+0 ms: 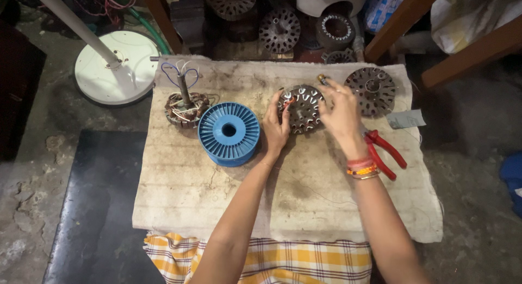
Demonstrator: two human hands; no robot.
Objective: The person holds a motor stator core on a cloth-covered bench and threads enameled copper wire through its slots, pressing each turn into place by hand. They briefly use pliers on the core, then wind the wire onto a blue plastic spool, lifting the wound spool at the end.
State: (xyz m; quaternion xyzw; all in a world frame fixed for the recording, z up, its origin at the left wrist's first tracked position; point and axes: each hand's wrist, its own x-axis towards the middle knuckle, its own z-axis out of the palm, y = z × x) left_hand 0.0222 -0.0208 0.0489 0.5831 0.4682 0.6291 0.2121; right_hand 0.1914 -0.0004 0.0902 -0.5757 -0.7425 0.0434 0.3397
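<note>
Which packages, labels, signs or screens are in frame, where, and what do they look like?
No signs or screens.
Blue-and-white plastic packet: top edge, behind the cloth-covered board, crumpled, partly hidden by a wooden leg.
Pale plastic bag: top right corner, behind the wooden frame, whitish, bunched.
Small grey paper slip: right edge of the board, below the loose metal stator disc, above the red pliers, roughly rectangular.

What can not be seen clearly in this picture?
- Head view: the right hand and left hand cover parts of the stator core.
- The small thing at the right fingertips is too small to name.
- The red pliers: wrist hides the jaws.
- Thin wire is hardly visible.
</note>
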